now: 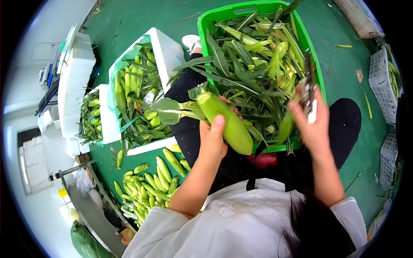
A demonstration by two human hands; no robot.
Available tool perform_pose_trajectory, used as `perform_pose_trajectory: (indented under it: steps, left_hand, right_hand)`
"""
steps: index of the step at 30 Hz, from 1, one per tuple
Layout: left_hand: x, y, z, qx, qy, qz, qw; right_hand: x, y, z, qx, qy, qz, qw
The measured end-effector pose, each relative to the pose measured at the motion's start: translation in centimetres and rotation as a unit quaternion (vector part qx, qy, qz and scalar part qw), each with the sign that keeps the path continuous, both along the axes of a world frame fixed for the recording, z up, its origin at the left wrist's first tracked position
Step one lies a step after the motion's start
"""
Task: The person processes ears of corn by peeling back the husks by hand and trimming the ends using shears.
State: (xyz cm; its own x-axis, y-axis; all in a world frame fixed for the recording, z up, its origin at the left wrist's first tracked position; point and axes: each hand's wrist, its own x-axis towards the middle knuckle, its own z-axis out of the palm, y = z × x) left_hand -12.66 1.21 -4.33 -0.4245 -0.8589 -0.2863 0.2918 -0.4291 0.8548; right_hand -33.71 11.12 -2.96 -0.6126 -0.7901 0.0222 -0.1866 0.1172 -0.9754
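My left hand is wrapped round a green ear of corn in its husk, held at a slant over my lap. A pale stalk end with broad leaves juts out to the left of it. My right hand is closed round a knife, its dark blade pointing up and blurred by motion. A loose green husk piece hangs just left of that hand. Both hands are over the near side of a bright green crate full of stripped husks and leaves.
A white foam box of unpeeled corn stands to the left, with a smaller box beside it. Trimmed ears lie heaped on the green floor at lower left. White plastic baskets line the right. A metal-framed cart stands lower left.
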Motion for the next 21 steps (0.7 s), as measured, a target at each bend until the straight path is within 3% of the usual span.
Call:
perform_pose_trajectory:
  steps: [1,3,5,7,9,13,15,17,18,19,20,21]
  left_hand:
    - [0.3,0.0,0.5,-0.011,-0.022,-0.016,1.000]
    - [-0.4,0.4,1.1,-0.007,-0.017,-0.026,0.999]
    - [-1.6,1.1,1.6,0.010,-0.019,-0.021,1.000]
    - [-3.0,1.6,2.5,0.032,0.005,-0.038,0.999]
    - [-4.7,2.1,4.2,0.028,0.081,-0.066,0.994]
    - [-5.5,0.4,3.3,0.122,0.079,-0.024,0.989]
    - [-6.7,-0.7,4.3,0.138,0.202,0.094,0.965]
    - [-6.2,-2.8,4.0,0.159,0.292,-0.025,0.943]
    - [-7.5,-2.4,4.4,0.142,0.184,-0.047,0.972]
    - [-7.9,-2.2,2.8,0.099,0.162,-0.080,0.979]
    - [-9.0,-2.3,2.1,-0.053,0.007,-0.034,0.998]
    - [-9.8,-3.0,0.8,-0.099,-0.036,-0.017,0.994]
  right_hand:
    - [-1.6,-1.0,1.5,0.134,0.117,-0.033,0.984]
    - [-2.9,-1.6,1.7,0.084,0.320,-0.012,0.944]
    - [-1.0,-0.5,2.3,0.063,0.115,0.104,0.986]
    - [2.1,0.4,1.2,-0.007,0.102,0.181,0.978]
    - [4.3,0.7,0.7,0.067,0.045,0.133,0.988]
    - [3.4,2.3,-0.7,0.058,-0.039,0.158,0.985]
    - [3.6,3.8,-1.0,0.025,-0.194,0.111,0.974]
    - [3.2,5.4,-1.0,0.016,-0.353,0.010,0.935]
    - [2.7,5.7,-1.1,0.006,-0.329,0.001,0.944]
    - [2.1,6.0,-0.8,0.015,-0.293,0.000,0.956]
    - [1.9,6.0,-0.1,0.023,-0.257,-0.004,0.966]
    - [1.6,6.1,0.3,0.030,-0.222,-0.010,0.975]
